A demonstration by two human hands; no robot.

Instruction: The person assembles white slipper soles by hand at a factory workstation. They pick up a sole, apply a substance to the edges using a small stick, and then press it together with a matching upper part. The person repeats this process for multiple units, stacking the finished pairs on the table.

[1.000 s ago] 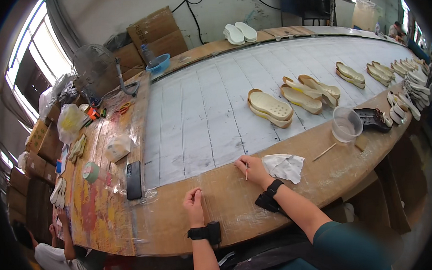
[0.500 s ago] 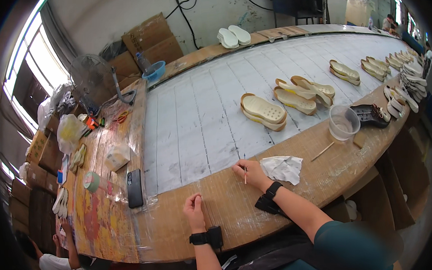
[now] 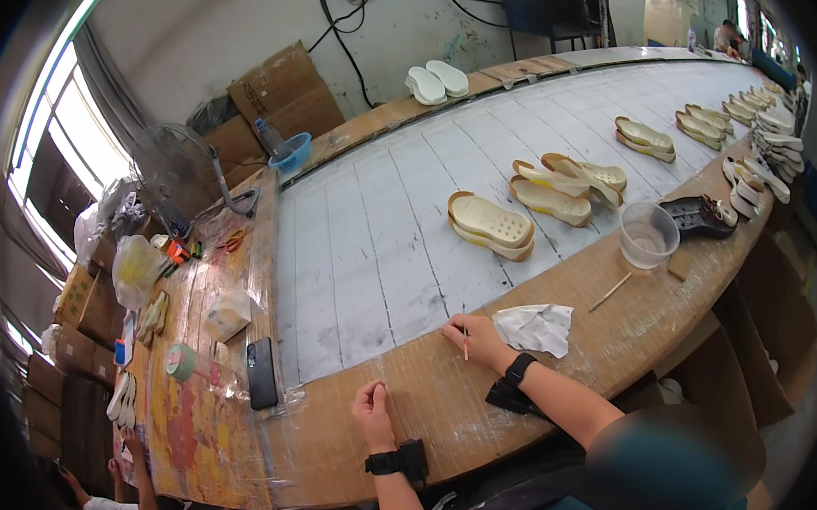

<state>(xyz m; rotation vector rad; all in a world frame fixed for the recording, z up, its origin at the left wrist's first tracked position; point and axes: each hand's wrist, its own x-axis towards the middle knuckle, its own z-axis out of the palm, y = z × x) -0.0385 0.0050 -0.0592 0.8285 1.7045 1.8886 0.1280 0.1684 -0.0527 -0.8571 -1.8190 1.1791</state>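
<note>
- Pinching a thin stick (image 3: 465, 342) upright, the right hand (image 3: 476, 342) rests on the wooden bench (image 3: 344, 443), just left of a crumpled white cloth (image 3: 535, 327).
- The left hand (image 3: 373, 414), fingers curled loosely, lies on the bench nearer the person, well left of the cloth.
- A clear plastic cup (image 3: 648, 234) stands right of the cloth; a black phone (image 3: 260, 373) lies far left.

Shoe workshop: soles (image 3: 492, 225) line the workbench (image 3: 614, 300)
</note>
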